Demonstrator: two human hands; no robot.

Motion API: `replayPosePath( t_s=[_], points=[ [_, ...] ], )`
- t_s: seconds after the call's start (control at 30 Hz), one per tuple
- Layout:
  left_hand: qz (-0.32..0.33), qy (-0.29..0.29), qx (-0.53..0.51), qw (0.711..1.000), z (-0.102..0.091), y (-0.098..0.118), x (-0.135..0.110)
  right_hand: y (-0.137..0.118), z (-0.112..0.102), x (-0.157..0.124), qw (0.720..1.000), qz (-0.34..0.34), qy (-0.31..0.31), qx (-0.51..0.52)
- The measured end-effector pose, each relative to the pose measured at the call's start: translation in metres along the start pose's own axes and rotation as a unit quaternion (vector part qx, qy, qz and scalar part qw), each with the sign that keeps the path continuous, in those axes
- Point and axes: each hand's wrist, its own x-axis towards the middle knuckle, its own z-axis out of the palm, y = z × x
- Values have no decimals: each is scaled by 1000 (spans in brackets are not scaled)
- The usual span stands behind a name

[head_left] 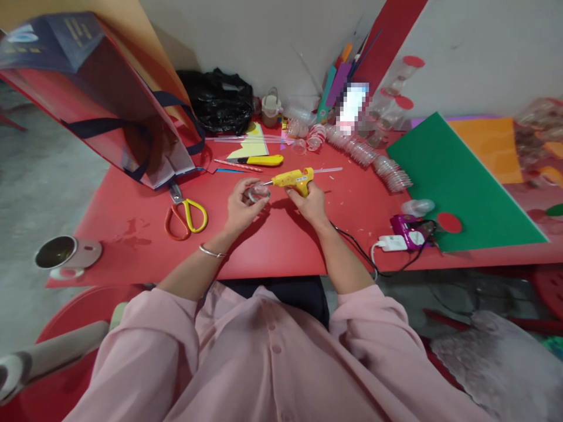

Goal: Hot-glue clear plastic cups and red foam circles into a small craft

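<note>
My right hand [311, 203] is closed around the grip of a yellow hot glue gun [294, 178], whose nozzle points left. The nozzle tip touches or nearly touches a small clear plastic cup [257, 191] that my left hand [241, 205] pinches between its fingers just above the red table [281, 234]. A glue stick juts out of the back of the gun to the right. The gun's black cord [352, 243] runs from my right wrist toward the table's front edge.
Orange-and-yellow scissors [187, 214] lie left of my hands, a yellow utility knife [261, 160] behind them. A row of clear cups [373, 158], green foam sheet [457, 181], purple power adapter [409, 231], red tote bag [109, 99] and black plastic bag [217, 99] surround the work spot.
</note>
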Motion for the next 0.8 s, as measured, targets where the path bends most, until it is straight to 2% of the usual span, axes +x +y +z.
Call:
replayPosePath(
  t_s=[0.2,0.43,0.63,0.8],
  points=[
    [-7,21,9,1000,1,1,0,3,1,0,1000,-11,4,-14],
    [14,28,24,999,0,7,0,4,3,0,1000,-15,-3,-10],
    [-5,-38,-44,998,-1,5,2,0,1,-1,1000,-9,-11,3],
    [-38,-66,-98,992,-2,4,-2,-2,-1,-2,1000,-5,-9,2]
  ],
)
